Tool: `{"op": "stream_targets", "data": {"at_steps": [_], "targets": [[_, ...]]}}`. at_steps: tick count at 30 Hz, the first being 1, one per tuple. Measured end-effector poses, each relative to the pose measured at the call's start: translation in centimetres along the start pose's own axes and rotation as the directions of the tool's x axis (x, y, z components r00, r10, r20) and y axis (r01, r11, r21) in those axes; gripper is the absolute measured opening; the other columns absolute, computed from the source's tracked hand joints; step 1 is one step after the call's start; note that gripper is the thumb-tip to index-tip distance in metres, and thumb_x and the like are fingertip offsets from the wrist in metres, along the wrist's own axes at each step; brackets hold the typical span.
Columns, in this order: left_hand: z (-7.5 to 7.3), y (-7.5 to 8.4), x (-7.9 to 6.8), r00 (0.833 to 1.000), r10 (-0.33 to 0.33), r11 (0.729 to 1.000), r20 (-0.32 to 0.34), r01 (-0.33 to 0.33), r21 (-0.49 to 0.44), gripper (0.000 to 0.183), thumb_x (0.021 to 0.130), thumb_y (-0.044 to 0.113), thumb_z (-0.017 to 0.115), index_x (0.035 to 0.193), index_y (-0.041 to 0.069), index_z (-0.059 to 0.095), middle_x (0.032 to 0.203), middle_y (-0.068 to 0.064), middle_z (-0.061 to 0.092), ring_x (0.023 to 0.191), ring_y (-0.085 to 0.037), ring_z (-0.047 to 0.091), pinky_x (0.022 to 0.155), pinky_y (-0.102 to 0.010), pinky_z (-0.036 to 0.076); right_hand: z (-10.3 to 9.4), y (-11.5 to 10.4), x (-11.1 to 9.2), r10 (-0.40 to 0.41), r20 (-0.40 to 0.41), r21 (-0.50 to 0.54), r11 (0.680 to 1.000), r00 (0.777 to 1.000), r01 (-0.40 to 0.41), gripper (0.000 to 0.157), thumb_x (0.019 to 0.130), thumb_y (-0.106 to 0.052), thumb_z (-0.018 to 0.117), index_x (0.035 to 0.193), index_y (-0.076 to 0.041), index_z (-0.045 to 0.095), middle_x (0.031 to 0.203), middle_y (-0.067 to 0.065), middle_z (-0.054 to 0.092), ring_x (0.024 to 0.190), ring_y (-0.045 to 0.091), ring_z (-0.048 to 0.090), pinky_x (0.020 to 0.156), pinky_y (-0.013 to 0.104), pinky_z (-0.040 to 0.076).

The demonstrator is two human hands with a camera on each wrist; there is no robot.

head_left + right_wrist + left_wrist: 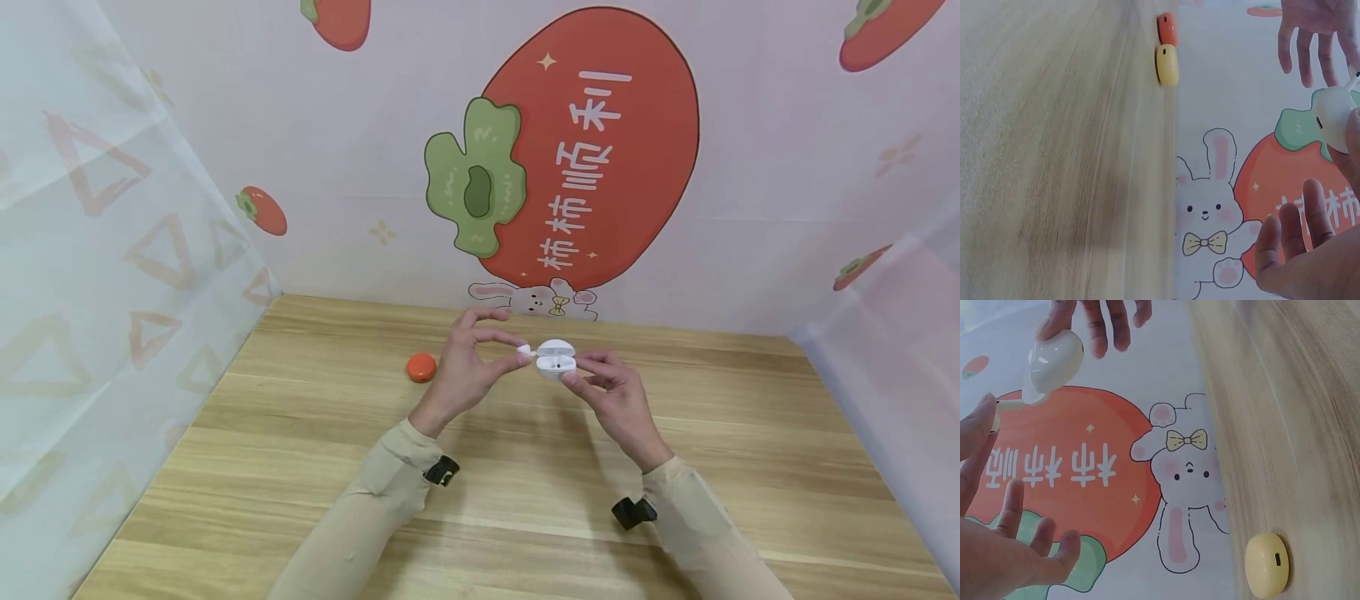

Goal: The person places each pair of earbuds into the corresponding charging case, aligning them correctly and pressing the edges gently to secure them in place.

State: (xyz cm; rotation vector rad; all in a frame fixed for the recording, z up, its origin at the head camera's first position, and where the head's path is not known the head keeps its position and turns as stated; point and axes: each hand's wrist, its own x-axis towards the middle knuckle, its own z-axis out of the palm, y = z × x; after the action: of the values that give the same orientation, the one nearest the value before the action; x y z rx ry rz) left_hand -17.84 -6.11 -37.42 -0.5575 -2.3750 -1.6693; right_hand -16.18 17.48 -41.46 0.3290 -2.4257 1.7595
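Observation:
In the head view my left hand [467,371] pinches a white wireless earbud [523,350] between thumb and index finger. The earbud's stem points right, toward a white charging case [556,365] whose lid is raised. My right hand [621,402] grips that case from its right side, between thumb and fingers. From the left wrist, the stem [1011,404] shows right beside the case [1057,362]. The right wrist view shows the rounded outside of the case [1334,119] above my loosely spread fingers [1316,212]. Both hands are raised over the table.
An orange rounded case [422,367] lies on the wooden table [300,433], left of my left hand. Next to it stands a yellow case [1167,65], hidden in the head view. A printed cloth backdrop [360,150] rises behind the table.

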Motion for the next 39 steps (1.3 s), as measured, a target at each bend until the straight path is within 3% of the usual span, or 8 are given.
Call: {"op": "stream_targets", "data": {"at_steps": [9,19,29,35,39], "targets": [[0.22,0.15,0.11,1.000,0.025,1.000,-0.007,-0.025,-0.004,0.017,0.081,0.019,0.088,0.093,0.008,0.082,0.129,-0.007,0.057,0.127,-0.023,0.044,0.103,-0.054,0.037,0.14,-0.03,-0.13,0.018,0.022,-0.006,1.000,1.000,-0.018,0.029,0.094,-0.013,0.074,0.119,0.002,0.073,0.121,0.015,0.060,0.115,0.028,0.054,0.090,0.025,0.051],[0.43,0.04,0.04,0.999,0.022,1.000,-0.037,-0.022,-0.016,0.018,0.077,0.016,0.091,0.089,0.007,0.082,0.123,-0.007,0.061,0.122,-0.021,0.050,0.101,-0.051,0.038,0.26,-0.01,-0.12,0.022,0.025,-0.005,1.000,0.999,-0.022,0.029,0.094,-0.014,0.074,0.119,0.000,0.074,0.120,0.014,0.060,0.116,0.034,0.054,0.090,0.024,0.051],[0.47,0.06,0.05,0.998,0.038,0.999,0.042,-0.039,0.009,0.016,0.084,0.019,0.085,0.096,0.009,0.082,0.134,-0.011,0.058,0.132,-0.026,0.044,0.107,-0.057,0.034,0.36,0.04,-0.11,0.011,0.025,-0.006,1.000,1.000,-0.011,0.028,0.094,-0.012,0.074,0.118,0.001,0.074,0.120,0.014,0.061,0.114,0.027,0.055,0.090,0.024,0.051],[0.61,0.17,0.15,0.998,0.040,0.999,0.050,-0.042,0.024,0.015,0.087,0.016,0.082,0.099,0.008,0.081,0.136,-0.010,0.055,0.136,-0.028,0.038,0.109,-0.059,0.030,0.43,0.02,-0.09,0.009,0.022,-0.005,1.000,1.000,-0.009,0.028,0.094,-0.012,0.075,0.118,0.002,0.074,0.119,0.015,0.060,0.116,0.036,0.054,0.089,0.024,0.051],[0.76,0.18,0.23,0.996,0.080,0.996,0.047,-0.082,0.046,0.013,0.087,0.015,0.082,0.098,0.007,0.081,0.135,-0.013,0.054,0.136,-0.030,0.036,0.109,-0.059,0.030,0.49,0.04,-0.06,0.009,0.023,-0.008,1.000,1.000,-0.009,0.029,0.094,-0.012,0.074,0.119,0.001,0.074,0.119,0.015,0.060,0.117,0.034,0.054,0.089,0.025,0.051]]}}
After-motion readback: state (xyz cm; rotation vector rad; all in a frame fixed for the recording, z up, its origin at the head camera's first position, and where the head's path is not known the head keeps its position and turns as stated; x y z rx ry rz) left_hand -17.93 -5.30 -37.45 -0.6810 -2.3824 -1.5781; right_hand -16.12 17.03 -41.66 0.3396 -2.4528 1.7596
